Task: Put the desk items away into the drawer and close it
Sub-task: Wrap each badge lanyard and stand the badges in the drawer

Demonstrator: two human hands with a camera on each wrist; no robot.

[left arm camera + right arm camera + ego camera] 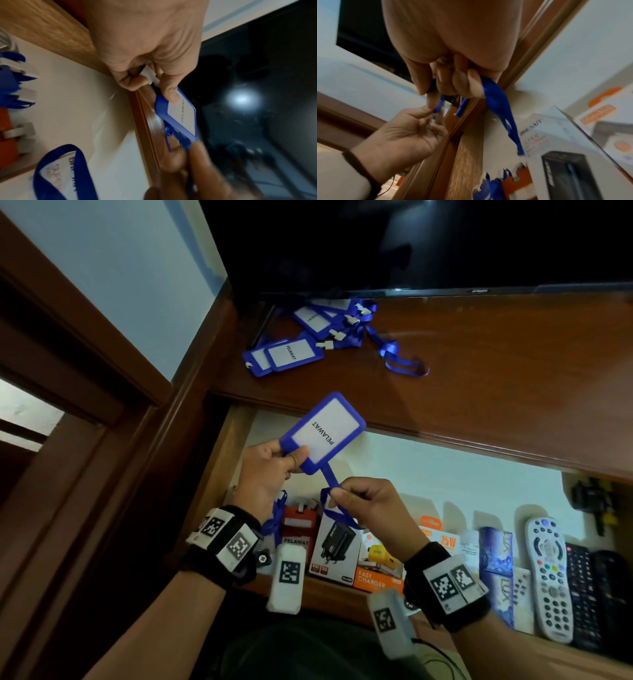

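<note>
A blue badge holder (323,431) with a white card reading PELAWAT is held up over the open drawer (445,470). My left hand (270,463) pinches its lower corner, thumb on the front (169,94). My right hand (366,505) pinches the blue lanyard strap (330,479) just below the holder; the strap's loop (501,108) hangs down from my fingers. More blue badge holders (291,356) with tangled lanyards lie in a pile on the desk top, back left, under the monitor.
The drawer holds charger boxes (335,549), an orange badge holder (298,523), a white remote (548,577) and a black remote (582,594). A dark monitor (411,244) stands over the brown desk top (496,371). A wooden door frame (85,405) is at left.
</note>
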